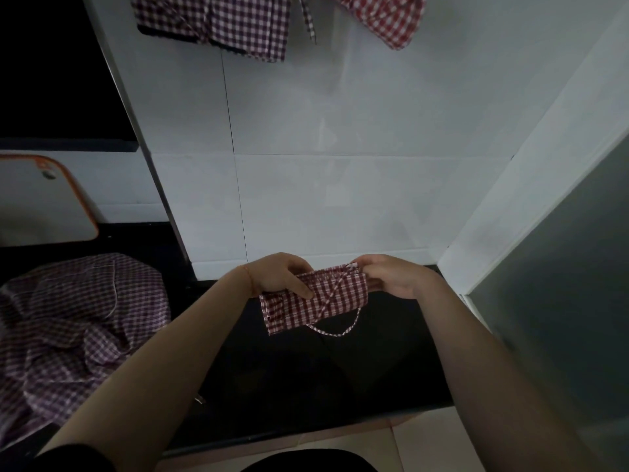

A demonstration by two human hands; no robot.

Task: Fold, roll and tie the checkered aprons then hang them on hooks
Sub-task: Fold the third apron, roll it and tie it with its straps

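Note:
A rolled red-and-white checkered apron (306,304) is held above the black counter (323,369), close to the tiled wall. My left hand (279,275) grips its left end, thumb pressed across the roll. My right hand (391,275) pinches the apron's strap at the upper right end; the strap crosses the roll diagonally. A loop of strap (335,330) hangs below the roll. A purple checkered apron (75,332) lies crumpled on the counter at the left. Two aprons hang high on the wall: a purple one (218,25) and a red one (384,18).
A white board with an orange rim (47,199) leans at the far left behind a metal post (149,158). A grey panel (561,284) stands close on the right. Beige floor tiles (425,437) show below the counter's front edge.

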